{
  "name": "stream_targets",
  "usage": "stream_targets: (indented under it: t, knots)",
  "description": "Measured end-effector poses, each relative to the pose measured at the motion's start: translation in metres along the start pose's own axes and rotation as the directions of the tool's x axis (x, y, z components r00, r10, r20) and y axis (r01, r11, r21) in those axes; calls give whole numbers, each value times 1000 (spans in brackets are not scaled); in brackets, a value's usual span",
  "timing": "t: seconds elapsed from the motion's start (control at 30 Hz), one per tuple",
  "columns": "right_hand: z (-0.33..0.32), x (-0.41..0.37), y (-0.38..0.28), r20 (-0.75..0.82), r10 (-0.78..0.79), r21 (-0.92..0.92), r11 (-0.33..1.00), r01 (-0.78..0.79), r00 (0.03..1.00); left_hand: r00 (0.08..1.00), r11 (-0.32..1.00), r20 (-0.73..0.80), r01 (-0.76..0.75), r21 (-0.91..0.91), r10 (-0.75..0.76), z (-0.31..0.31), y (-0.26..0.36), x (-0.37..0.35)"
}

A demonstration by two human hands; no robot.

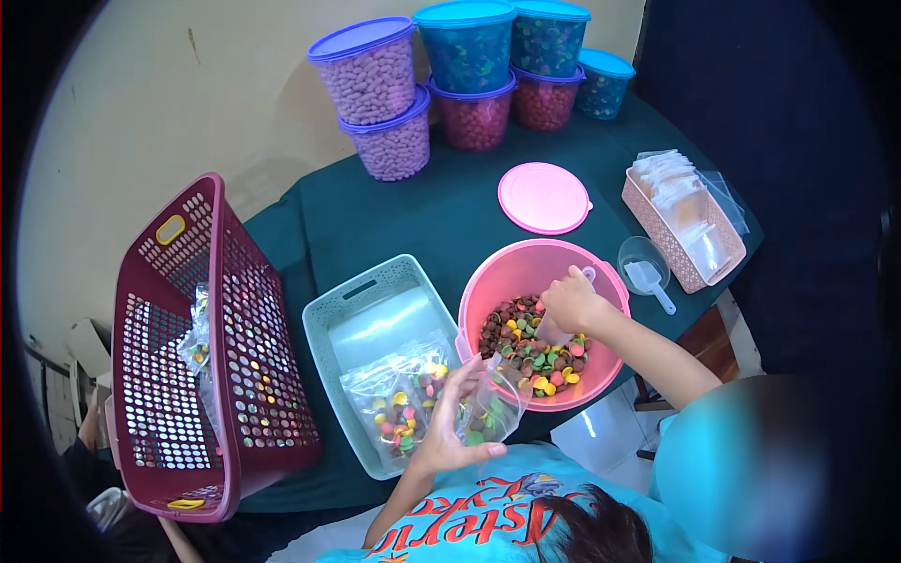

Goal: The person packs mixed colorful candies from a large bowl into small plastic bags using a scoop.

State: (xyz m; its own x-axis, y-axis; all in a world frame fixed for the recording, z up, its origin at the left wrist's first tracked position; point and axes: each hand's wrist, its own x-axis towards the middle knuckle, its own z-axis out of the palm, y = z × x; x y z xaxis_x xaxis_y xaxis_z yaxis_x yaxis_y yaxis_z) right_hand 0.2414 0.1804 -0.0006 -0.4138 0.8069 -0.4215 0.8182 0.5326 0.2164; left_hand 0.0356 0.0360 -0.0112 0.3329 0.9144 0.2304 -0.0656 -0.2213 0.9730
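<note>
My right hand (574,302) is closed around the handle of a pale scoop (554,330) inside the pink bucket (493,267). The scoop's blade dips into round, flat candies (526,352) coloured brown, yellow, green and pink. Just left of the bucket, my left hand (452,422) grips a clear plastic bag (496,405) with its mouth spread wide. Some candies lie at the bottom of this bag. Beneath and beyond that hand, a light green tray (319,314) holds several filled zip bags (399,408).
Left of the tray stands a tall maroon basket (244,375) with filled bags inside. Lidded tubs (385,150) are stacked at the back. A pink lid (544,197), a clear bowl with a white scoop (646,274), and a pink box (690,235) of plastic bags lie beyond the bucket.
</note>
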Motion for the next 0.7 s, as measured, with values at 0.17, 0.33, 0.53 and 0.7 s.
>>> stream_targets:
  t: [0.17,0.33,0.53,0.7]
  knots:
    - [-7,-3,-1,297,-155,155,981,112,942,999,1000,38,1,19,-1,-4,-8,2]
    - [-20,-13,-3,330,-289,424,896,133,898,997,985,68,36,-167,-25,-9,-10,3]
    - [-23,-14,6,56,-358,532,800,276,932,998,982,56,31,-187,-21,-8,-11,-2]
    - [-13,-9,18,-90,-320,723,631,283,943,996,990,-66,-68,-127,60,-3,-6,-8]
